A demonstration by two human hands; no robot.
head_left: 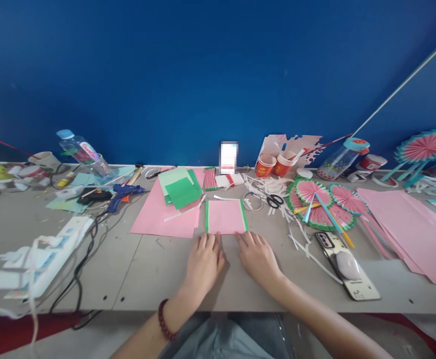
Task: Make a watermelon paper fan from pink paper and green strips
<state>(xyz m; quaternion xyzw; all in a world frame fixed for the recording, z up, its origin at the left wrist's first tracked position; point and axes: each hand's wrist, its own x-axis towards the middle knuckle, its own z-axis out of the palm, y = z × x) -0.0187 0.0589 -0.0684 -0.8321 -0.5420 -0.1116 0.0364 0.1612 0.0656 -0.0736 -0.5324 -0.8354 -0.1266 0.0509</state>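
Observation:
A pink sheet of paper (225, 216) with green and pale strips down its left and right sides lies flat on the table in front of me. At its near left corner rests my left hand (204, 263), palm down, fingers stretched out, a dark red bead bracelet on the wrist. My right hand (258, 258) lies the same way, its fingertips at the near right corner. Neither hand grasps anything that I can see. Left of the sheet, green paper pieces (182, 192) lie on larger pink paper (146, 219). A pleated pink-and-green paper strip (210, 178) lies behind.
Black-handled scissors (274, 201) lie among white paper strips at right, near pleated paper fans (313, 193) and a phone (365, 284). Red cups (265, 165) stand at the back. A blue glue gun (122, 195) and a power strip (63, 252) with trailing cables occupy the left.

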